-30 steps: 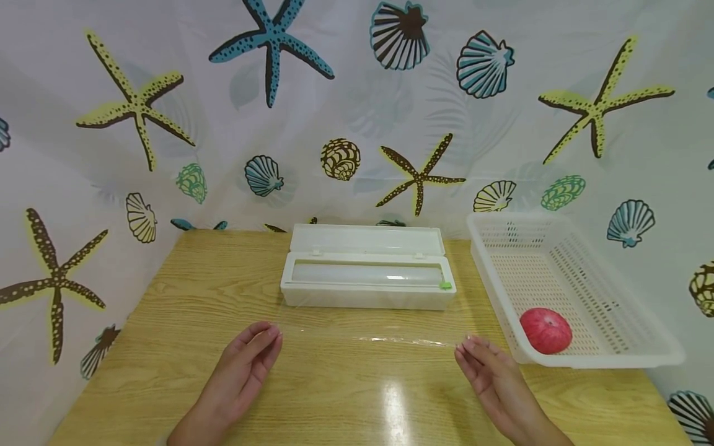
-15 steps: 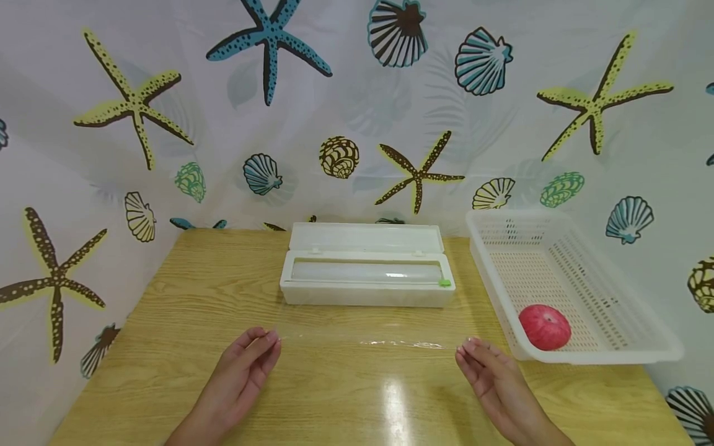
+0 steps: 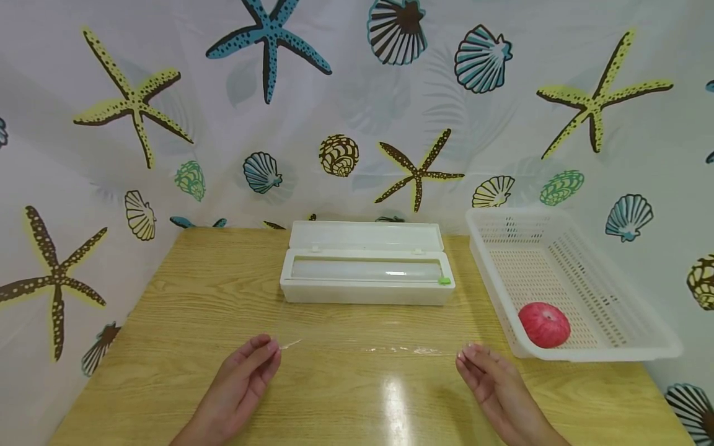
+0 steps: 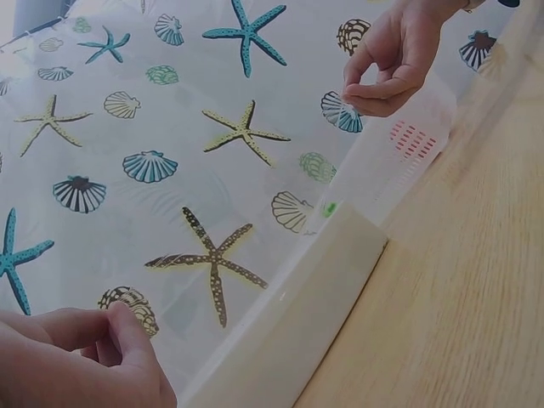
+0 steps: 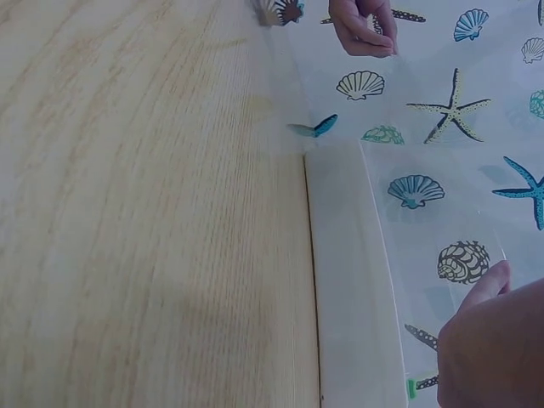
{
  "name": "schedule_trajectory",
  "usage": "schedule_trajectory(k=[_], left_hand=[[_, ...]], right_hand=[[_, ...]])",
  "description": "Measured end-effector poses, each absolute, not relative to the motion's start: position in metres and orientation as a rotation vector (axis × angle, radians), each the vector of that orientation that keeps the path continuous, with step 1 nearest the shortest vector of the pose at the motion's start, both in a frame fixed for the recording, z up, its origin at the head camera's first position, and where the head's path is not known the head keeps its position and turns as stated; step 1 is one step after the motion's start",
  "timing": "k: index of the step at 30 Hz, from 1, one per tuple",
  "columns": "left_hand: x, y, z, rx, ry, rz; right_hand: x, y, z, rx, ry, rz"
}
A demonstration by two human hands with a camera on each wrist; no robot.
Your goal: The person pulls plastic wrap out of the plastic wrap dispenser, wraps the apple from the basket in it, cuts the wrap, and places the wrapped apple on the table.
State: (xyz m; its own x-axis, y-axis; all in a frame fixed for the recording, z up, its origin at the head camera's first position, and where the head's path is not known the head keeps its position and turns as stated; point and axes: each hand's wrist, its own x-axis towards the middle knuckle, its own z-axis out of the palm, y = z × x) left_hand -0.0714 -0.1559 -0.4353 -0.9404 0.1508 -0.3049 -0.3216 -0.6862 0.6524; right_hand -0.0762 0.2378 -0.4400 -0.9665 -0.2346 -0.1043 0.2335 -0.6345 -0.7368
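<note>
Here, clear film between fingers

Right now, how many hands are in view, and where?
2. The left hand pinches one side of the clear film, nearer than the white box; the right hand pinches the other side, near the white basket. No other hand shows.

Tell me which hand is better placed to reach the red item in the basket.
Probably the right hand: it is nearer the basket and the red item; the left hand is farther away. Both pinch clear film, though.
</note>
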Motion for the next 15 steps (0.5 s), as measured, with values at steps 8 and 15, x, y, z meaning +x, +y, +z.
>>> schedule_trajectory(k=[8,15], left_hand=[[-0.0665,-0.1567,-0.4435,-0.325,1.085,2.635],[-0.0646,-0.1549,-0.4456,-0.399,1.134,2.634]], right_hand=[[-0.0707,0.2382,-0.4443,0.002,1.182,-2.622],[-0.0673,0.2382,-0.4463,-0.008,1.193,-2.629]])
